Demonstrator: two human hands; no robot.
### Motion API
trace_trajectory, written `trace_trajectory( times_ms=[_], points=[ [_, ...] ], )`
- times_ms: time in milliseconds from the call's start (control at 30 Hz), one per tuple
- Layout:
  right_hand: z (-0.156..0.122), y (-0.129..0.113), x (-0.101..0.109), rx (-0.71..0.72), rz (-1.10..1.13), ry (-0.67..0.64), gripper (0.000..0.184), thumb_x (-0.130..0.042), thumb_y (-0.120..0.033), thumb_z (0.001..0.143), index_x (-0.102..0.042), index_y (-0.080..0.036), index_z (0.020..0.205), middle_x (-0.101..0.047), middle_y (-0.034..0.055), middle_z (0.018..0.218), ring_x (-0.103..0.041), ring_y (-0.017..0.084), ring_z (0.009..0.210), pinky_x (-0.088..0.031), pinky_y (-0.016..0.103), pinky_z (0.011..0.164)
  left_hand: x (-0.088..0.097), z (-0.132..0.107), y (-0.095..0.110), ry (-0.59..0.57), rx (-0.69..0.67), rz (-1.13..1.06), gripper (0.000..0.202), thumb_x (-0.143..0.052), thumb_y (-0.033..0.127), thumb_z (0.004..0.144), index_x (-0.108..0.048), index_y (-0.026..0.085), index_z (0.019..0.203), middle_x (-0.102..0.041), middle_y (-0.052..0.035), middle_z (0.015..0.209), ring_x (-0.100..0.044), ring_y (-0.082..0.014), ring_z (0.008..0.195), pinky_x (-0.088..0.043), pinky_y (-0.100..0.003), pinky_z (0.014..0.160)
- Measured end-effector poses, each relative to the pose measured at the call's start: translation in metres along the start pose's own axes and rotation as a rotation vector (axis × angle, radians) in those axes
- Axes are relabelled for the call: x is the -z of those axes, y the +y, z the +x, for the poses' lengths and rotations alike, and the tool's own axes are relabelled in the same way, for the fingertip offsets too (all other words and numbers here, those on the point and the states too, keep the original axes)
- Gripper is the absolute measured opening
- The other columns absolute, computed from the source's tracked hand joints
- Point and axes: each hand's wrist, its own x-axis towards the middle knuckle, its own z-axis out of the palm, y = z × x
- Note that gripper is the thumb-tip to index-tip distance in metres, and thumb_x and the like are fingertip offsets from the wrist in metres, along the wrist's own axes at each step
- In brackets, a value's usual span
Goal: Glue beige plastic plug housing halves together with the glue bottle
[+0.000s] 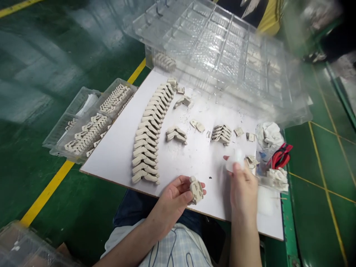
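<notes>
My left hand (178, 193) is closed on a beige moulded part (197, 191) with slots in its face, held over the near edge of the white board. In my right hand (243, 181) is a white, translucent piece (235, 159), blurred, pinched between thumb and fingers; its exact kind is hard to make out. A long curved row of nested beige angled parts (148, 137) lies to the left. Smaller groups of such parts sit in the middle, one a short stack (221, 134), another a loose cluster (176, 134).
Clear plastic compartment trays (222, 48) stand across the far side of the white board (191, 163). Smaller clear boxes (89, 129) with beige parts lie at left. At right are red-handled pliers or cutters (280, 157) and crumpled white cloth (269, 133).
</notes>
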Motion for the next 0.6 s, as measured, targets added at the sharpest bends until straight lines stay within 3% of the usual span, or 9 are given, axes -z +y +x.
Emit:
trace_trajectory(
  times_ms=[100, 200, 267, 333, 400, 433, 500, 533, 600],
  points=[
    [-0.001, 0.012, -0.003, 0.075, -0.330, -0.008, 0.037, -0.071, -0.053, 0.081, -0.068, -0.017, 0.080, -0.052, -0.0033, 0.071, -0.046, 0.013, 0.065, -0.037, 0.028, 0.063, 0.000, -0.001, 0.002, -0.015, 0.012, 0.000, 0.047, -0.096, 0.034, 0.060, -0.073, 0.018, 0.098, -0.073, -0.0058, 0.094, -0.064, -0.0164, 0.091, -0.044, -0.030, 0.087],
    [-0.005, 0.014, 0.000, 0.062, -0.442, 0.011, 0.038, -0.072, -0.051, 0.081, -0.073, -0.016, 0.096, -0.057, -0.0021, 0.072, -0.050, 0.014, 0.064, -0.042, 0.029, 0.064, 0.002, -0.003, 0.003, -0.021, 0.023, -0.009, 0.050, -0.096, 0.036, 0.057, -0.077, 0.018, 0.099, -0.072, -0.0069, 0.096, -0.063, -0.0166, 0.094, -0.044, -0.028, 0.087],
    [-0.011, 0.004, 0.004, 0.124, -0.412, 0.058, 0.042, -0.076, -0.048, 0.079, -0.071, -0.017, 0.107, -0.064, 0.0022, 0.087, -0.056, 0.016, 0.072, -0.046, 0.030, 0.066, 0.004, -0.005, 0.004, -0.025, 0.030, -0.016, 0.047, -0.096, 0.036, 0.057, -0.078, 0.020, 0.097, -0.073, -0.0080, 0.103, -0.063, -0.0181, 0.098, -0.043, -0.029, 0.090],
    [-0.019, -0.016, 0.005, 0.279, -0.324, 0.220, 0.043, -0.080, -0.040, 0.077, -0.068, -0.019, 0.112, -0.063, 0.0054, 0.100, -0.061, 0.017, 0.080, -0.049, 0.030, 0.067, 0.005, -0.008, 0.005, -0.048, 0.016, -0.008, 0.045, -0.096, 0.035, 0.058, -0.079, 0.021, 0.097, -0.072, -0.0087, 0.110, -0.062, -0.0196, 0.102, -0.043, -0.029, 0.089],
    [-0.021, -0.039, -0.006, 0.455, -0.302, 0.292, 0.030, -0.078, -0.032, 0.081, -0.069, -0.019, 0.106, -0.063, 0.0046, 0.094, -0.061, 0.017, 0.079, -0.049, 0.030, 0.067, 0.006, -0.011, 0.006, -0.078, -0.013, 0.004, 0.043, -0.094, 0.035, 0.061, -0.078, 0.022, 0.099, -0.071, -0.0080, 0.109, -0.061, -0.0186, 0.101, -0.043, -0.028, 0.087],
    [-0.018, -0.050, -0.015, 0.513, -0.343, 0.230, 0.021, -0.073, -0.030, 0.085, -0.070, -0.019, 0.102, -0.063, 0.0035, 0.088, -0.061, 0.016, 0.074, -0.049, 0.030, 0.067, 0.006, -0.012, 0.007, -0.094, -0.029, 0.004, 0.042, -0.094, 0.036, 0.063, -0.078, 0.022, 0.099, -0.071, -0.0071, 0.104, -0.060, -0.0171, 0.097, -0.042, -0.027, 0.085],
    [-0.003, -0.065, -0.043, 0.530, -0.547, -0.051, 0.014, -0.063, -0.027, 0.092, -0.070, -0.019, 0.101, -0.067, 0.0046, 0.088, -0.059, 0.014, 0.066, -0.049, 0.030, 0.066, 0.006, -0.015, 0.008, -0.128, -0.041, -0.005, 0.041, -0.092, 0.037, 0.065, -0.077, 0.022, 0.100, -0.069, -0.0047, 0.092, -0.059, -0.0138, 0.087, -0.042, -0.025, 0.080],
    [0.008, -0.068, -0.059, 0.483, -0.671, -0.166, 0.019, -0.059, -0.024, 0.093, -0.069, -0.017, 0.107, -0.068, 0.0077, 0.098, -0.060, 0.014, 0.065, -0.049, 0.030, 0.065, 0.006, -0.016, 0.009, -0.148, -0.045, -0.011, 0.041, -0.092, 0.038, 0.065, -0.077, 0.021, 0.100, -0.068, -0.0037, 0.088, -0.058, -0.0127, 0.083, -0.041, -0.024, 0.078],
    [0.034, -0.068, -0.088, 0.352, -0.962, -0.269, 0.026, -0.057, -0.017, 0.091, -0.068, -0.012, 0.114, -0.066, 0.0149, 0.112, -0.063, 0.018, 0.071, -0.047, 0.032, 0.065, 0.008, -0.020, 0.012, -0.186, -0.053, -0.008, 0.041, -0.091, 0.040, 0.066, -0.077, 0.021, 0.100, -0.066, -0.0032, 0.085, -0.057, -0.0121, 0.080, -0.041, -0.023, 0.075]
  ],
)
